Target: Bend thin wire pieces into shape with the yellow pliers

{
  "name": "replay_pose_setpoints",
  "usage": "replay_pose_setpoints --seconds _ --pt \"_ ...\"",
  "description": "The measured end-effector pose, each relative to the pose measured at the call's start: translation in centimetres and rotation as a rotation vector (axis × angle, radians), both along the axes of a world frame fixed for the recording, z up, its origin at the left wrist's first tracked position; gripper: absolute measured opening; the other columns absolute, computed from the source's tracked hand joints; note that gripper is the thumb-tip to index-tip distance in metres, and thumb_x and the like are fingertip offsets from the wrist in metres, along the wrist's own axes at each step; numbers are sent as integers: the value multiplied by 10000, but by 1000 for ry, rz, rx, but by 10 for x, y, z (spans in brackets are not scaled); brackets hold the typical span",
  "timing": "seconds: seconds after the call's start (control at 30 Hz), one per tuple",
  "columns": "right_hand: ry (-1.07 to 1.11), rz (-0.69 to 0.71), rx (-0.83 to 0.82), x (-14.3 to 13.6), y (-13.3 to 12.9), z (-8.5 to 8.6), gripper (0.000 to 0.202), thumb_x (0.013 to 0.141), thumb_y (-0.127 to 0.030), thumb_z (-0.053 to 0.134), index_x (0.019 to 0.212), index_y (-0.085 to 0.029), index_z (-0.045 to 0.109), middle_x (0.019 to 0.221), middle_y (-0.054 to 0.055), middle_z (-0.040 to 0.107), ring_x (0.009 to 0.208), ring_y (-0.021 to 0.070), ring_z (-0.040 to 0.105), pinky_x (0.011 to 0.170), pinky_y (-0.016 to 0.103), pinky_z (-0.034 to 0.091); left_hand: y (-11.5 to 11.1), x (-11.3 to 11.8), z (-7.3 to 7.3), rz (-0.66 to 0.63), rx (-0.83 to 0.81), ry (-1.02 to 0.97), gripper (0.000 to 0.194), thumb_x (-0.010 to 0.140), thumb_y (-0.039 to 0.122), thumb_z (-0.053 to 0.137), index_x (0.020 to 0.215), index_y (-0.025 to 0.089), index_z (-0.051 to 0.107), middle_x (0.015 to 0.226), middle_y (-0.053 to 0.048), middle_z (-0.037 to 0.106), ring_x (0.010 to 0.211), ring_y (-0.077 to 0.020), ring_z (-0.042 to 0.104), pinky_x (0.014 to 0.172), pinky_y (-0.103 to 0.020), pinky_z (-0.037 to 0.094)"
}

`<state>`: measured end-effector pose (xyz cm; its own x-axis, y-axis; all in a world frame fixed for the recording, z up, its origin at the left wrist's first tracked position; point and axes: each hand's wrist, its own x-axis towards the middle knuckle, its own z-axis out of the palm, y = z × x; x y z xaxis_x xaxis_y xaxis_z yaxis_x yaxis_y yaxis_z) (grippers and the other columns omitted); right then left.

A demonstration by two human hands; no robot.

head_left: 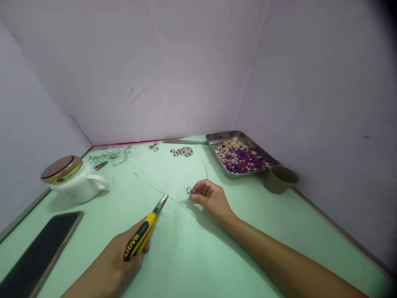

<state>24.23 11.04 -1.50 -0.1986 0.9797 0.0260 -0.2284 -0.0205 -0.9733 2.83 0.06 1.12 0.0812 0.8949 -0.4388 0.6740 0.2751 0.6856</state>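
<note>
My left hand [125,254] is wrapped round yellow and black pliers [143,232], their metal jaws pointing up and to the right. A thin wire [186,209] runs past the tip of the jaws; whether the jaws grip it I cannot tell. To the right, my right hand [212,200] pinches a small beaded ring [189,190] between thumb and fingertips. Another thin wire [205,169] sticks up behind the right hand. Farther back lie a cluster of red and clear beaded rings [182,152] and a smaller beaded group [154,146].
A metal tray [231,175] of mixed beads stands at the back right, beside a brown cup [277,184]. On the left are a white lidded mug [79,184], a phone [40,252] and a heap of wire pieces [113,155]. Pale walls enclose the green tabletop [198,256].
</note>
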Motion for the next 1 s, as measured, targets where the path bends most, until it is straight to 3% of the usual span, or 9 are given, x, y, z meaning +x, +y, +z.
replay_pose_setpoints --seconds 0.33,0.57,0.8,1.0 --pt "-37 -11 55 1 -3 0 143 548 -122 682 631 -176 580 624 -4 612 617 132 565 629 273 449 -1 3 8 -14 19 -3 132 574 169 404 700 209 411 548 67 390 477 -94 359 449 -193 299" --pt "171 106 -26 4 2 0 304 617 -206 678 918 -205 642 694 -29 575 616 107 564 676 317 499 -1 1 2 -26 21 29 139 582 144 390 704 208 400 541 72 380 463 -90 350 438 -195 306" --pt "315 101 -201 7 6 -3 329 533 -177 750 855 -182 683 749 1 638 696 124 598 784 338 481 -1 -2 1 -29 18 -13 151 576 160 400 720 206 410 543 70 379 462 -91 345 425 -193 300" --pt "342 100 -230 8 8 -4 340 517 -153 756 849 -170 684 771 21 662 717 138 614 803 347 473 -1 0 3 -27 35 -26 143 571 178 407 712 203 416 548 64 375 479 -98 340 430 -197 305"
